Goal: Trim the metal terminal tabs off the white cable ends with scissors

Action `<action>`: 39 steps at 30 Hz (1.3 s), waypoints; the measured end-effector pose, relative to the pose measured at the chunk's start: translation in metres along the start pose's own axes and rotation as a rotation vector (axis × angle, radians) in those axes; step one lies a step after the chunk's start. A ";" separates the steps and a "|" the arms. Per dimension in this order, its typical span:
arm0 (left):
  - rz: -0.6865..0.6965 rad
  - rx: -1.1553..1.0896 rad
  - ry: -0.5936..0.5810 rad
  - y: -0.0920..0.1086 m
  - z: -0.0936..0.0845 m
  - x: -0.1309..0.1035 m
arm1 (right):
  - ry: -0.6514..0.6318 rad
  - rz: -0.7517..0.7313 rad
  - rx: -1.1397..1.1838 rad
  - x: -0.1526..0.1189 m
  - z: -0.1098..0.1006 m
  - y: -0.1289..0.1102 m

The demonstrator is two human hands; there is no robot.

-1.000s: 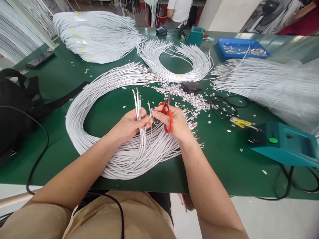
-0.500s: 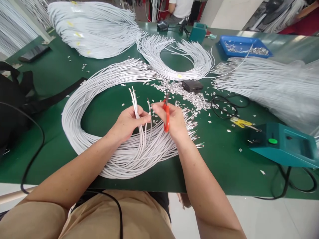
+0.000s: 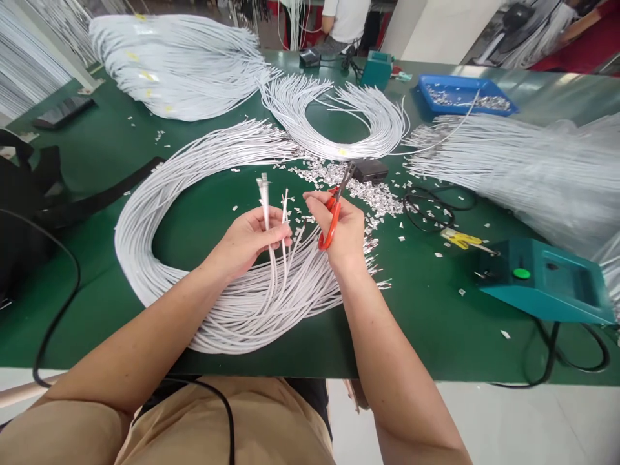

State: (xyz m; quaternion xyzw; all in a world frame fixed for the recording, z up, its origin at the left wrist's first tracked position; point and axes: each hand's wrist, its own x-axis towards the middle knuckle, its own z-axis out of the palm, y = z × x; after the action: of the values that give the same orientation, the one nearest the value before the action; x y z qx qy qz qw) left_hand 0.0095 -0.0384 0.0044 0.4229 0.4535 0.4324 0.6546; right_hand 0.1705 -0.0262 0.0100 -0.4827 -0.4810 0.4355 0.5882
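Several white cables (image 3: 265, 197) stand upright in my left hand (image 3: 249, 237), pinched between thumb and fingers; one cable end (image 3: 285, 205) is apart from the rest at the fingertips. My right hand (image 3: 343, 226) is closed on red-handled scissors (image 3: 331, 223), whose dark blades point up and away. A small gap lies between the two hands. Below and around them a large coil of white cables (image 3: 145, 226) rests on the green table (image 3: 421, 336). The coil's cable ends lie to the right, partly behind my right hand.
Small white scraps (image 3: 382, 197) lie beside a black block (image 3: 371, 170). A teal machine (image 3: 547, 274) and yellow-handled tool (image 3: 460, 239) are at right. Further back are a blue tray (image 3: 465, 84), more cable bundles (image 3: 174, 68) and a seated person (image 3: 346, 22).
The scissors have tilted, their blades now angled up to the right. The separate cable end in my left hand has shifted slightly left, and the view has moved a little.
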 end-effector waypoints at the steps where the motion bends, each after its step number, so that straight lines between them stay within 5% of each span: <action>1: 0.003 0.010 -0.005 0.000 0.001 0.000 | -0.012 0.020 0.042 0.000 0.000 -0.002; 17: 0.006 -0.017 -0.009 0.015 0.012 0.006 | -0.193 0.099 0.027 0.000 -0.006 -0.008; 21: 0.039 0.052 0.020 0.015 0.015 0.006 | -0.122 0.053 -0.378 0.006 -0.017 0.000; 25: 0.095 0.132 0.054 0.012 0.018 0.006 | -0.181 -0.016 -0.809 0.007 -0.023 0.004; 39: 0.156 0.320 0.053 0.011 0.015 0.009 | -0.314 -0.120 -1.127 0.005 -0.027 -0.003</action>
State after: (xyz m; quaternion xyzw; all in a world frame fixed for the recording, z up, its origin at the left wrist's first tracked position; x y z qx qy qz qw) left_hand 0.0243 -0.0295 0.0159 0.5440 0.4996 0.4150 0.5313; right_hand 0.1983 -0.0254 0.0121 -0.6228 -0.7459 0.1450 0.1863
